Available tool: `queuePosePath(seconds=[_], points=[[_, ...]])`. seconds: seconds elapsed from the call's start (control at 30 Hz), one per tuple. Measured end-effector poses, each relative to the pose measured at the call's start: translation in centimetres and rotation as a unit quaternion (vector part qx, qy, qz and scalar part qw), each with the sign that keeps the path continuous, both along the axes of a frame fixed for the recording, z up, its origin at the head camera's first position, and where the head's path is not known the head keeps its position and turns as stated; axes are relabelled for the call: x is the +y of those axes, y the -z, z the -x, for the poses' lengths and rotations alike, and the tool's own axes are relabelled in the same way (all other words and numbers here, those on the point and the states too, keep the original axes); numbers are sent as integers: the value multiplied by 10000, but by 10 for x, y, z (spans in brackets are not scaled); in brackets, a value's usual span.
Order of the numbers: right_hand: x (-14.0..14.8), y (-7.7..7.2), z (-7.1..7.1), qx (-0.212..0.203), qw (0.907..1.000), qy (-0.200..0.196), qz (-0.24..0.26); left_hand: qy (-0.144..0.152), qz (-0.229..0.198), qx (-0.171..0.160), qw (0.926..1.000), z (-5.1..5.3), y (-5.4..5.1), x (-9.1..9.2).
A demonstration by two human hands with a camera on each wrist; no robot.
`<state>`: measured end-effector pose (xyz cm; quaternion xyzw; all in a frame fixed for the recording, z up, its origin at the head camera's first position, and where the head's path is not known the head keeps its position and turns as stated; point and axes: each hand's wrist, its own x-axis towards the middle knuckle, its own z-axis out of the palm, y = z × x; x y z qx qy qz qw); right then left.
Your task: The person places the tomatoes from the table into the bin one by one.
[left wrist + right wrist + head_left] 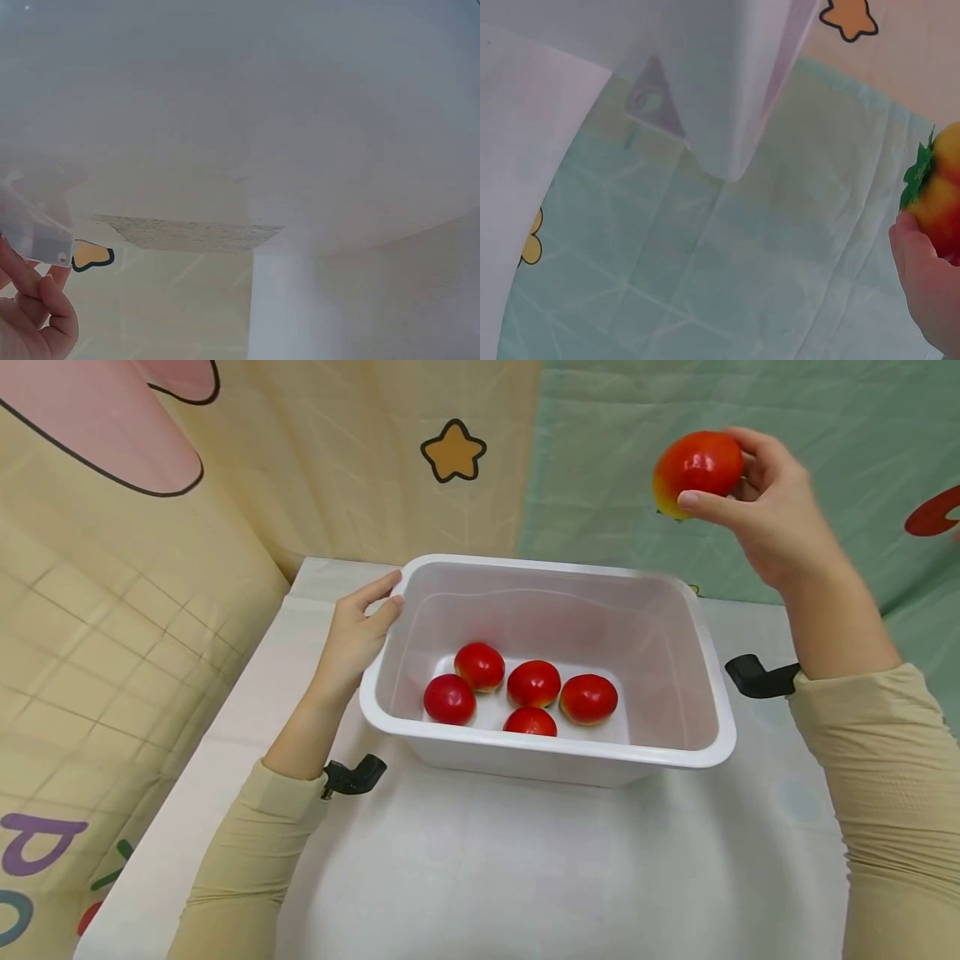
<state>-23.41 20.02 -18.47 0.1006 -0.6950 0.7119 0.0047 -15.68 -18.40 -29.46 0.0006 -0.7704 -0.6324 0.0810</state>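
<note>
A white plastic tub (536,760) stands on the white-covered table. My left hand (358,631) grips its left rim near the far corner; in the left wrist view, curled fingers (58,319) hold the rim at the lower left. Up at the far right, above and behind the tub, my right hand (780,510) holds a red tomato (697,468) between thumb and fingers. A yellowish lower part and a green leafy calyx show on this tomato (939,206) in the right wrist view. Several similar red tomatoes (534,683) lie on the tub's floor, the nearest partly hidden by the front rim.
The white table cover (555,860) extends in front of the tub. Behind hangs a printed cloth, beige with a star (453,452) on one side and green (600,468) on the other. A black wrist mount (761,677) sticks out from the right sleeve, another (356,775) from the left.
</note>
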Motion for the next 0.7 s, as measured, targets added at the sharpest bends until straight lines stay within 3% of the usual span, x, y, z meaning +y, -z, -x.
queuePosePath(seconds=[0.4,0.7], points=[[-24,-15,-7,411,9977,-506,185,-36,10,-16,10000,0,-2,0],[-48,-9,-15,524,9940,-953,142,22,-135,-6,9999,1,-1,1]])
